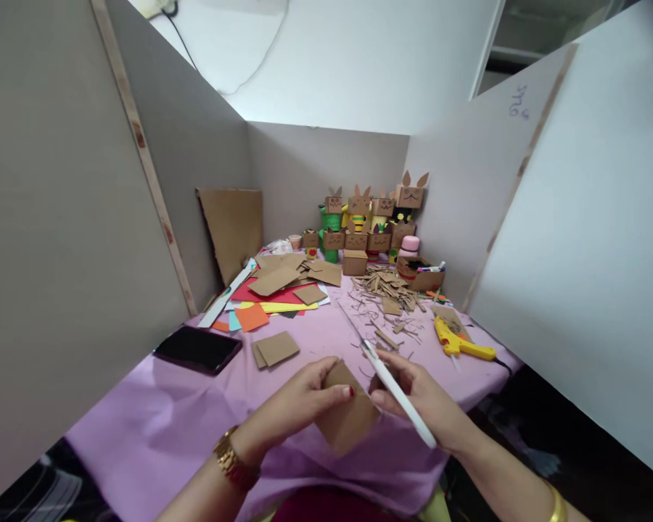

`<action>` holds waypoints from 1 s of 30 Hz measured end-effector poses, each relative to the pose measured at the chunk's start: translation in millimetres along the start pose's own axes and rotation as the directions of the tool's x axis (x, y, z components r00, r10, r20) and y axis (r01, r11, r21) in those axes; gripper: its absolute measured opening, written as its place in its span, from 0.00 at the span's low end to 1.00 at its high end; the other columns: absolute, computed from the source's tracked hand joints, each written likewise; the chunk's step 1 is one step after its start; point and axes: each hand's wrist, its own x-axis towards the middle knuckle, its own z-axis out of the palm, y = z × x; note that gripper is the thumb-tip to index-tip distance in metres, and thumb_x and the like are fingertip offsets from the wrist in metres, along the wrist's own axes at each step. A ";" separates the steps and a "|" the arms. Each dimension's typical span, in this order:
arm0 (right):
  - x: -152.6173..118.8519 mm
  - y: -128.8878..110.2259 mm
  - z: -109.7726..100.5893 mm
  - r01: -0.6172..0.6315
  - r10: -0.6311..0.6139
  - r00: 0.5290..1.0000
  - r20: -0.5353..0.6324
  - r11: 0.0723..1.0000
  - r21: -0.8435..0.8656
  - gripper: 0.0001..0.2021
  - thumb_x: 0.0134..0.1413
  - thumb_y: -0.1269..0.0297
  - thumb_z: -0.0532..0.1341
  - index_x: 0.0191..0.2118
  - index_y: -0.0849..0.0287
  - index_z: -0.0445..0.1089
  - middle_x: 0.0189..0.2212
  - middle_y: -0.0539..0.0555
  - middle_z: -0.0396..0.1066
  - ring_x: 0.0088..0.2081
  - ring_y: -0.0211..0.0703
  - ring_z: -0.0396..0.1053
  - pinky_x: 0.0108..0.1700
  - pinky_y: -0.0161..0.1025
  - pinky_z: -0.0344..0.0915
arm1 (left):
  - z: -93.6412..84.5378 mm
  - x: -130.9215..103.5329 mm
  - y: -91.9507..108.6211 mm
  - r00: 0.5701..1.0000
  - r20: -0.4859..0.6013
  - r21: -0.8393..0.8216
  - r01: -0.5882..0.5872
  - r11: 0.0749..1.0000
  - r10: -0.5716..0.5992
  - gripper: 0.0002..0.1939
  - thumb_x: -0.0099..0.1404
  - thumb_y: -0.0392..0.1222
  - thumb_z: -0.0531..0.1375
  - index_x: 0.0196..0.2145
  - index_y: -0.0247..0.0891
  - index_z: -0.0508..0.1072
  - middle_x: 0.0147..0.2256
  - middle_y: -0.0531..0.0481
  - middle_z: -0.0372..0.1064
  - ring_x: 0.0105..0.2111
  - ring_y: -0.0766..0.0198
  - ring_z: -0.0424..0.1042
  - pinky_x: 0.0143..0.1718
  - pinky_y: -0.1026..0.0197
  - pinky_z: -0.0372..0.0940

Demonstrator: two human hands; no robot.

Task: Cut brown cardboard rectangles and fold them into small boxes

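My left hand (318,395) is closed on a squarish brown cardboard piece (345,417), its thumb lying across the top face. Just to the right, my right hand (413,395) is wrapped round a white-handled cutting tool (397,399), whose thin blade points up and away over the table. Whether the right fingers also touch the cardboard's edge is hard to tell. Beyond the left hand lie small cut cardboard squares (276,349), partly overlapping.
A phone (199,349) lies at left, near coloured paper (252,317) and cardboard sheets (275,279). Cardboard scraps (389,290) spread ahead. A yellow glue gun (462,344) rests at right. Boxy animal figures (358,206) stand at the back between grey panels (326,159).
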 end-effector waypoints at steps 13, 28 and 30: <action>7.4 15.9 40.2 0.157 -0.001 0.921 -0.391 0.917 0.366 0.27 0.39 0.64 0.70 0.48 0.52 0.64 0.43 0.51 0.72 0.42 0.42 0.69 0.43 0.37 0.67 | 22.9 -12.0 -27.0 0.961 -0.275 -0.297 -0.092 0.950 0.008 0.22 0.56 0.45 0.61 0.48 0.38 0.65 0.43 0.43 0.71 0.39 0.60 0.69 0.33 0.64 0.61; 5.4 19.9 44.6 0.032 0.079 0.962 -0.260 0.917 0.397 0.27 0.36 0.62 0.71 0.46 0.55 0.66 0.32 0.46 0.70 0.36 0.38 0.65 0.39 0.34 0.64 | 6.7 -28.9 -24.4 0.964 -0.267 -0.187 -0.045 0.981 -0.007 0.16 0.55 0.39 0.61 0.42 0.33 0.70 0.30 0.51 0.72 0.26 0.67 0.65 0.24 0.67 0.56; 7.3 16.1 47.0 0.042 0.074 0.961 -0.266 0.913 0.406 0.28 0.35 0.62 0.72 0.46 0.55 0.66 0.32 0.46 0.69 0.35 0.36 0.64 0.38 0.32 0.63 | 3.3 -34.4 -19.7 0.978 -0.207 -0.188 -0.019 0.982 -0.021 0.16 0.54 0.37 0.61 0.42 0.34 0.71 0.31 0.51 0.73 0.28 0.66 0.67 0.27 0.66 0.58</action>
